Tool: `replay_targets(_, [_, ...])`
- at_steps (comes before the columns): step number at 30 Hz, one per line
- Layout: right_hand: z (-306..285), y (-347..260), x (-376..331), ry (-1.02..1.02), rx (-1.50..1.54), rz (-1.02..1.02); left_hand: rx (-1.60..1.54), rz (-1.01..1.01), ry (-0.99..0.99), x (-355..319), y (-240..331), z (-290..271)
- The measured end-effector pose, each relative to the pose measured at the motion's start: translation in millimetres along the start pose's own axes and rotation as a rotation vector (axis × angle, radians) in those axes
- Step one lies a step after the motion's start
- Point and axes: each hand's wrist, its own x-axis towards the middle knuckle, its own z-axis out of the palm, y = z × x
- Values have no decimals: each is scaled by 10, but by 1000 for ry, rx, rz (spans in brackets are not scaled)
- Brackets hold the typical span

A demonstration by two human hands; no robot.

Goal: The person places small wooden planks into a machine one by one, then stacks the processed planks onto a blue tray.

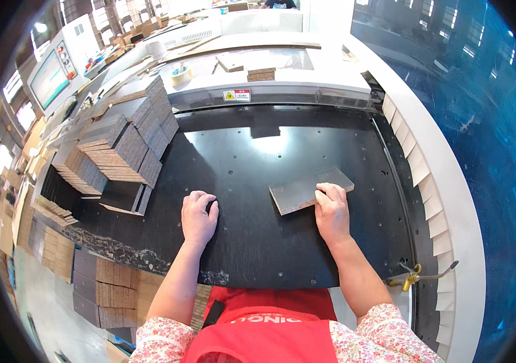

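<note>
My right hand (332,209) grips the board (303,189) by its near edge, toward the right end, over the black tabletop (252,248). Judged stiff, fairly light, smooth-faced; best held by opposite edges. My left hand (199,218) is loosely curled; contents, I cannot tell.

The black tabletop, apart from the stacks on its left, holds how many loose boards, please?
1: a grey board right of centre, with the right hand holding its near edge. No other shows, though the stacks could hide one behind them.
</note>
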Motion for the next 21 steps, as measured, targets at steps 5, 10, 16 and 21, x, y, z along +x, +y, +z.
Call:
replay_targets(5, [-15,6,8,15,7,-20,3,52,26,-2,-26,16])
replay_targets(10, [23,23,-18,-1,-8,5,12,38,24,8,-33,27])
replay_targets(16, [11,25,-28,-20,-35,14,7,82,-2,159,12,162])
replay_targets(21, [2,-10,-1,-14,-28,11,-26,150,-7,436,187,458])
